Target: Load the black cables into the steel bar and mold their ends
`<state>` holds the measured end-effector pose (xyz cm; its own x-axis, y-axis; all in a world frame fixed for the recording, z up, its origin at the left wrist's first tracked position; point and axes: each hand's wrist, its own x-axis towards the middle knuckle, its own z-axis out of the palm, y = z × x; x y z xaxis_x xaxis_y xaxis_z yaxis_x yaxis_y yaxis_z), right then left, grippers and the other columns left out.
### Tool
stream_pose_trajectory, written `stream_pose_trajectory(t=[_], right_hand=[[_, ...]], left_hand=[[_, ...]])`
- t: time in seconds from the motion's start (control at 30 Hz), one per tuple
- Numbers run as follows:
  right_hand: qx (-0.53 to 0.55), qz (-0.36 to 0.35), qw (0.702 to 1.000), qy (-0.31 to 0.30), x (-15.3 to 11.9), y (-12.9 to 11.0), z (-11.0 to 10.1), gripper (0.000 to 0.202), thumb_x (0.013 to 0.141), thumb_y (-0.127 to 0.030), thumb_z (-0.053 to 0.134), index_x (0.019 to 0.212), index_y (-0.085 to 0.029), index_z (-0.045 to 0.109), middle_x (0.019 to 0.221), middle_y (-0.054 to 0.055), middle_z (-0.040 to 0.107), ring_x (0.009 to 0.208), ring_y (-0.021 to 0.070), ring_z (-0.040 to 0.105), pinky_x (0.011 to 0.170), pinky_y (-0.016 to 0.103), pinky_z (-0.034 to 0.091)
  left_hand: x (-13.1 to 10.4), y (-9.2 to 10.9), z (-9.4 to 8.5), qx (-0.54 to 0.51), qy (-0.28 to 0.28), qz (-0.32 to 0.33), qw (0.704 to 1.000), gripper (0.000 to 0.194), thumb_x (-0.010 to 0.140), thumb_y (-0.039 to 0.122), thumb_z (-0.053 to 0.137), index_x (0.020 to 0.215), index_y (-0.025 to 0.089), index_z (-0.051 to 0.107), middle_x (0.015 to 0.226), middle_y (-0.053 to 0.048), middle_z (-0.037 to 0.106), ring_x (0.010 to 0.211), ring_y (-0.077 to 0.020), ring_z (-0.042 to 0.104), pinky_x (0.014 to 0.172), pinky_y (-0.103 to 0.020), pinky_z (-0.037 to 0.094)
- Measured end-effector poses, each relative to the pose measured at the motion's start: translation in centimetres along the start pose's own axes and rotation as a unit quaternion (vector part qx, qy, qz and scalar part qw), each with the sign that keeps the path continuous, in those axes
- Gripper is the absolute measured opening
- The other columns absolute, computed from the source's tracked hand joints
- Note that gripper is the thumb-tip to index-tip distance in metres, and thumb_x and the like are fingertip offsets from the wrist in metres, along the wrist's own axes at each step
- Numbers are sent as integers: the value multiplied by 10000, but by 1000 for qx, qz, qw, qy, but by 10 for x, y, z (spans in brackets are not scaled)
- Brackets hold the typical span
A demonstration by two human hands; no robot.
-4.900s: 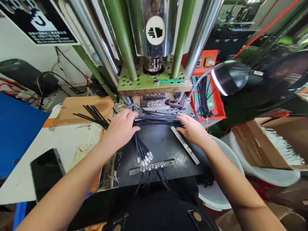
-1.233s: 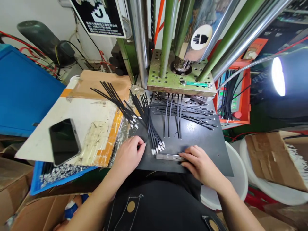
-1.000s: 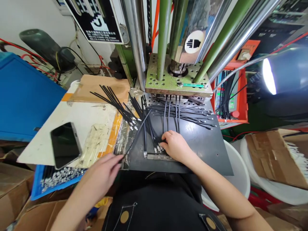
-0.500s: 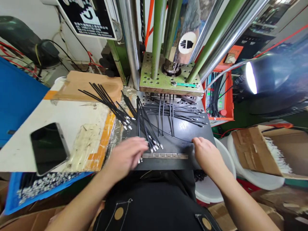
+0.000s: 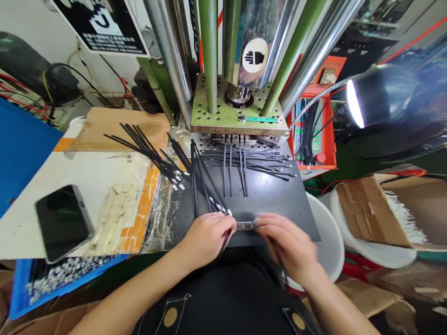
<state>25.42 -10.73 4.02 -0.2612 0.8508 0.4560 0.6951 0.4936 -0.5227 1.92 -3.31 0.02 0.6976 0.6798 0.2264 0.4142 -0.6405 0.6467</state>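
My left hand [image 5: 211, 236] is pinched at the front of the black work plate [image 5: 275, 195], with a thin black cable [image 5: 226, 242] hanging from its fingertips. My right hand [image 5: 289, 242], blurred by motion, curls over another dark cable [image 5: 279, 260] that trails below it. Between the hands runs a slotted metal strip [image 5: 246, 225] along the plate's front edge. Just beyond my left hand lies a bundle of black cables [image 5: 206, 179] with white connector ends. Several cables [image 5: 242, 167] stick out toward me from under the green press plate [image 5: 240, 128].
More cables lie on the left [image 5: 150, 151] and crosswise at the back of the plate [image 5: 265, 163]. A phone [image 5: 63, 221] rests on the left board [image 5: 115, 163]. Right of the plate are a white bucket [image 5: 326, 232], a cardboard box [image 5: 370, 214] and a lit lamp [image 5: 373, 97].
My left hand has moved right to the metal strip and closed on a cable. My right hand has come inward and toward me from the plate's right side. The view has shifted slightly.
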Motion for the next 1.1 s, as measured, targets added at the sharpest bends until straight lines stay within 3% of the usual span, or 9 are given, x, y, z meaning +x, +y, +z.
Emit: stream_pose_trajectory(t=[0.07, 0.17, 0.4, 0.47, 0.57, 0.7, 0.87, 0.97, 1.1], right_hand=[[69, 8, 997, -12, 7, 3, 43, 163, 887, -100, 511, 931, -209, 624, 915, 40, 713, 945, 168, 676, 854, 300, 559], [82, 37, 996, -16, 9, 8, 68, 153, 893, -97, 497, 908, -210, 599, 869, 35, 704, 894, 153, 680, 818, 283, 565], [-44, -32, 991, -121, 14, -3, 57, 276, 943, -114, 377, 817, -182, 613, 820, 81, 671, 899, 195, 618, 816, 337, 515], [1, -3, 985, -173, 22, 4, 50, 291, 935, -95, 370, 818, -183, 621, 831, 70, 669, 869, 174, 612, 788, 298, 509], [72, 76, 964, -245, 39, 19, 38, 229, 908, -85, 453, 962, -202, 642, 928, 36, 679, 883, 143, 611, 808, 262, 490], [-30, 166, 964, -207, 64, 24, 49, 54, 864, -170, 594, 894, -174, 639, 879, 49, 641, 851, 184, 579, 793, 303, 457], [-152, 160, 935, -279, 85, 9, 82, 75, 836, -169, 620, 909, -155, 614, 918, 79, 628, 890, 223, 570, 785, 311, 421], [-201, 161, 921, -293, 76, 14, 71, 82, 854, -102, 538, 875, -150, 601, 866, 73, 620, 830, 202, 583, 751, 285, 421], [-336, 157, 902, -221, 35, 42, 5, 213, 859, -58, 453, 964, -148, 614, 879, 86, 615, 766, 206, 589, 673, 302, 428]], left_hand=[[3, 6, -5, 36, -36, -18, 999, 123, 867, 114, 488, 816, 200, 558, 733, -6, 643, 691, -157, 604, 682, -267, 446], [5, 13, -12, 78, -69, -29, 994, 132, 866, 110, 477, 794, 203, 536, 694, 5, 622, 656, -168, 586, 638, -278, 419], [6, 20, -4, 124, -66, -9, 990, 173, 866, 65, 430, 799, 197, 519, 694, -7, 618, 662, -189, 587, 678, -317, 444], [2, 17, -3, 115, -53, -4, 992, 188, 874, 56, 422, 802, 192, 531, 695, -6, 619, 671, -187, 591, 701, -325, 460], [-9, 2, -14, 73, -17, 23, 997, 191, 900, 64, 435, 948, 187, 573, 891, -22, 666, 860, -172, 612, 821, -304, 472], [-19, -22, -45, 131, 63, -27, 989, 195, 901, 78, 465, 999, 172, 606, 1011, -62, 620, 982, -199, 534, 896, -350, 442], [5, -34, -56, 147, -103, -22, 984, 166, 855, 105, 555, 953, 196, 655, 960, -58, 530, 921, -200, 467, 797, -321, 440], [23, -41, -51, 152, -173, 23, 973, 111, 827, 103, 588, 838, 197, 646, 926, -41, 504, 871, -184, 453, 721, -279, 412], [33, -47, -50, 192, -196, 92, 957, 124, 853, 137, 573, 735, 173, 584, 876, -34, 510, 806, -173, 457, 678, -281, 381]])
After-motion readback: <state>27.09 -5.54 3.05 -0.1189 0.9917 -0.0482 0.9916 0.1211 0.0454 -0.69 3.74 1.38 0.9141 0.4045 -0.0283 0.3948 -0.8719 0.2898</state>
